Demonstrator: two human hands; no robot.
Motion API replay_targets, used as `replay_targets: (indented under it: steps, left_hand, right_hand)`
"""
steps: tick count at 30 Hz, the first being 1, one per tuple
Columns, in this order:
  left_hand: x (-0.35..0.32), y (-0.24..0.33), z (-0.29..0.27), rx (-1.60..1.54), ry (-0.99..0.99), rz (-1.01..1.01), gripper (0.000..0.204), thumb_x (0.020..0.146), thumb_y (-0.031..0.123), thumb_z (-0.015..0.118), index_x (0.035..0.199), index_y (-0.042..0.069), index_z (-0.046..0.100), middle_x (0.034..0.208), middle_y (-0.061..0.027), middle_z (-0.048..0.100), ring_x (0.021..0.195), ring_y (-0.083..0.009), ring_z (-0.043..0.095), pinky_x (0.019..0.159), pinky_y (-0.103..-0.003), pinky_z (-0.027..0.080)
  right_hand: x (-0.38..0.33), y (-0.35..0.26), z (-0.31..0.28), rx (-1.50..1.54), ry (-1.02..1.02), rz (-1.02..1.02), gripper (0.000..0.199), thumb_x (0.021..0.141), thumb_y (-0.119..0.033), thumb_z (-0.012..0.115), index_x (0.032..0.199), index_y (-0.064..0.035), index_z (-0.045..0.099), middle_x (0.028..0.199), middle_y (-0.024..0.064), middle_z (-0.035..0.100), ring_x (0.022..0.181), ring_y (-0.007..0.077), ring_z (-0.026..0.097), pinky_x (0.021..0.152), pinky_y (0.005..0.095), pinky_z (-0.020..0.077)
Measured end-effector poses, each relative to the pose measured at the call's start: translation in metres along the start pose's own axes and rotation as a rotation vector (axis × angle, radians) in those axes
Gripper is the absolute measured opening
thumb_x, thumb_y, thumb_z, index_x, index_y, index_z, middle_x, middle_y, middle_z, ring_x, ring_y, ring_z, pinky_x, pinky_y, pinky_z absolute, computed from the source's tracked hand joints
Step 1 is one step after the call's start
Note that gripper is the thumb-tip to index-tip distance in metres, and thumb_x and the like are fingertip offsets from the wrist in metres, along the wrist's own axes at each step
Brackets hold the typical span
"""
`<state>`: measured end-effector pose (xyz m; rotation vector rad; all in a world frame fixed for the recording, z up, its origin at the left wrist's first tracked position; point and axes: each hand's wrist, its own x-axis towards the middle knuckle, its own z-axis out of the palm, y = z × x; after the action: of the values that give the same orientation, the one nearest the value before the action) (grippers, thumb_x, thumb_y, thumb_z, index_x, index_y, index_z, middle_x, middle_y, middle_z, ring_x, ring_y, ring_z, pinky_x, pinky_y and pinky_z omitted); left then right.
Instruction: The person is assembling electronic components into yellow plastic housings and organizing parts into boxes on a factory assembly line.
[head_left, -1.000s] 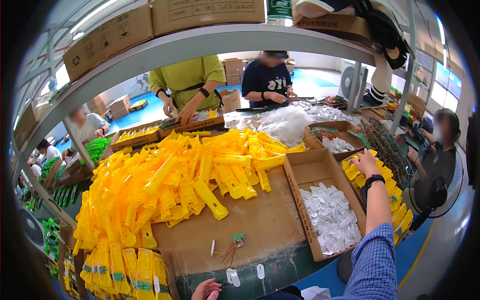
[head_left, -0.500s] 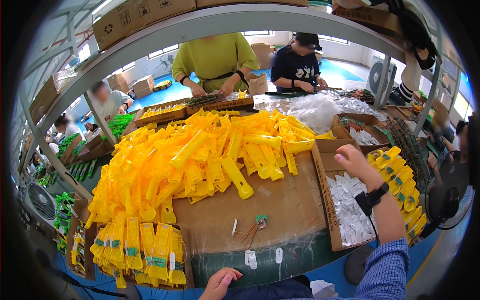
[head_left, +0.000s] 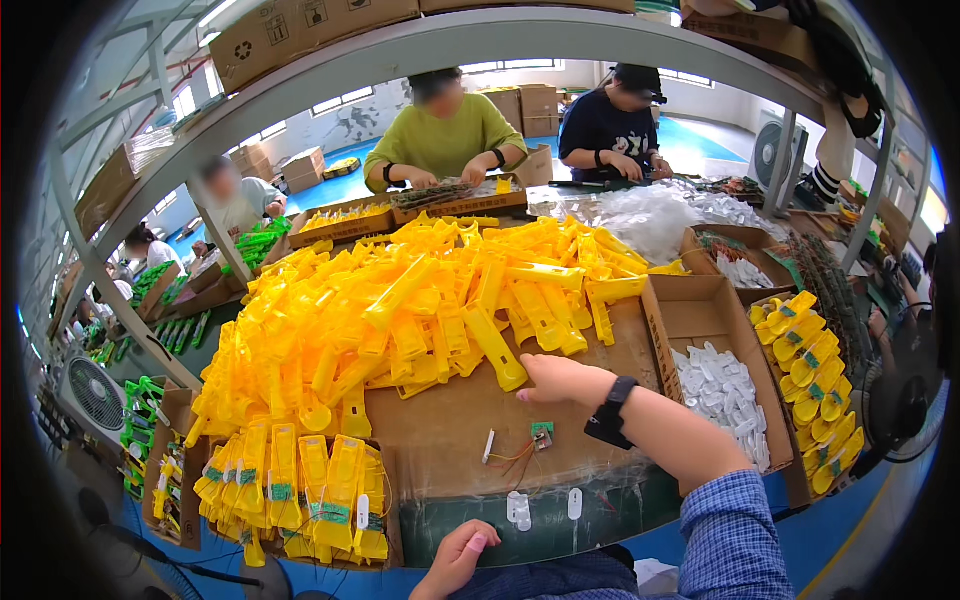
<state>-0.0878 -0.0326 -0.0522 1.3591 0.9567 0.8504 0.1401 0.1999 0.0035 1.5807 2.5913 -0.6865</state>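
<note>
My right hand (head_left: 556, 381) reaches over the cardboard work surface, thumb and fingers apart at the rounded end of a yellow plastic housing (head_left: 494, 350). That housing lies at the front of a big heap of yellow housings (head_left: 400, 300). My left hand (head_left: 458, 561) rests at the near table edge with its fingers curled in and nothing visible in them. Between the hands lie a small green circuit board (head_left: 542, 434) with thin wires and a little white stick (head_left: 488, 446). Nearer to me are clear plastic pieces (head_left: 519, 511) and a white oval piece (head_left: 574, 503).
A cardboard box (head_left: 655, 335) of white plastic pieces (head_left: 722, 395) stands to the right, beside stacked yellow housings with green boards (head_left: 812, 365). More assembled housings (head_left: 325, 500) fill a box at the near left. A metal shelf beam (head_left: 450, 55) crosses overhead. Two people work opposite.
My right hand has moved left and nearer from above the box of white pieces to the yellow housing. My left hand stays near the table edge. The view has shifted slightly.
</note>
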Motion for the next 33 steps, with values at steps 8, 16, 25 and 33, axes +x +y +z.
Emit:
replay_targets:
  steps: [8, 16, 25, 33]
  left_hand:
    - [0.015, 0.001, 0.005, -0.017, -0.037, 0.103, 0.016, 0.087, 0.006, 0.046, 0.102, 0.001, 0.051, 0.09, -0.0056, 0.055, 0.087, -0.013, 0.053, 0.081, -0.026, 0.042]
    - [0.037, 0.001, 0.024, -0.323, 0.138, 0.244, 0.059, 0.088, 0.008, 0.046, 0.136, 0.007, 0.012, 0.123, -0.0154, 0.036, 0.107, -0.0215, 0.046, 0.088, -0.032, 0.04]
    - [0.063, -0.006, 0.058, -0.927, 0.23, 0.188, 0.055, 0.085, 0.025, 0.051, 0.129, 0.009, 0.023, 0.099, -0.0105, 0.05, 0.095, -0.0237, 0.052, 0.087, -0.038, 0.042]
    - [0.051, 0.0, 0.04, -0.819, 0.32, 0.179, 0.041, 0.074, 0.016, 0.049, 0.112, 0.007, 0.038, 0.09, -0.011, 0.052, 0.081, -0.0241, 0.057, 0.078, -0.041, 0.047]
  right_hand:
    - [0.052, -0.008, 0.042, 0.144, 0.376, 0.234, 0.061, 0.068, -0.034, 0.069, 0.107, 0.0048, 0.041, 0.1, 0.0227, 0.056, 0.096, 0.034, 0.056, 0.081, 0.0375, 0.0459]
    - [-0.043, -0.061, 0.023, 0.334, 0.455, 0.134, 0.048, 0.069, -0.031, 0.069, 0.098, 0.0, 0.048, 0.093, 0.0195, 0.057, 0.086, 0.0341, 0.057, 0.073, 0.0403, 0.0453]
    - [-0.184, -0.105, 0.066, 0.272, 0.413, -0.486, 0.044, 0.078, -0.016, 0.061, 0.115, 0.0027, 0.045, 0.11, 0.0172, 0.048, 0.099, 0.0293, 0.052, 0.084, 0.0353, 0.0442]
    - [-0.242, 0.055, 0.014, 0.302, 0.634, 0.359, 0.023, 0.076, -0.009, 0.059, 0.097, -0.0004, 0.056, 0.09, 0.0129, 0.058, 0.079, 0.0223, 0.059, 0.071, 0.032, 0.0467]
